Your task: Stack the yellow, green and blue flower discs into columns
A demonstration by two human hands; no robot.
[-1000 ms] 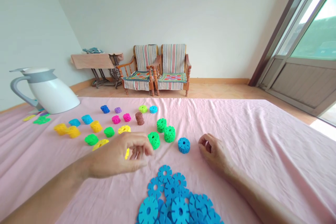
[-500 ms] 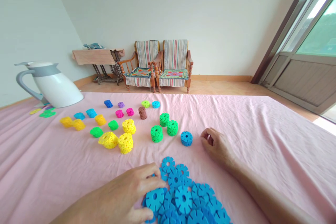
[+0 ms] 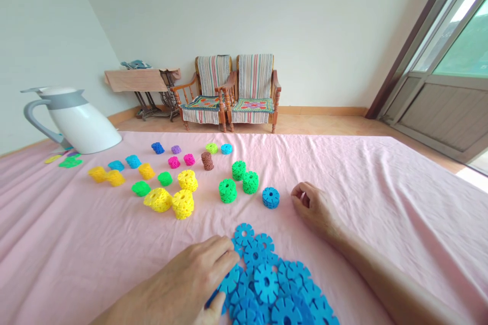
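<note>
A heap of blue plastic snowflake discs (image 3: 266,283) lies on the cloth close in front of me. At its left side is my left hand (image 3: 206,274), its fingers curled over the top and its thumb below, closed on a blue snowflake disc (image 3: 230,281) at the heap's edge. Loosely curled on the cloth to the right, my right hand (image 3: 314,208) shows nothing in its fingers. A short blue stack of discs (image 3: 270,198) stands just left of it, apart from the fingertips. Green disc stacks (image 3: 227,191) stand farther left.
Yellow stacks (image 3: 183,204) and smaller coloured stacks, among them a brown stack (image 3: 207,161), spread over the left of the pink cloth (image 3: 362,183). A white jug (image 3: 87,127) stands at the far left, near loose flat discs (image 3: 70,161). Two wooden chairs (image 3: 252,91) are beyond the table.
My left hand has moved slightly right, and its thumb and fingers have drawn in around a disc at the heap's edge. My right hand stays in place.
</note>
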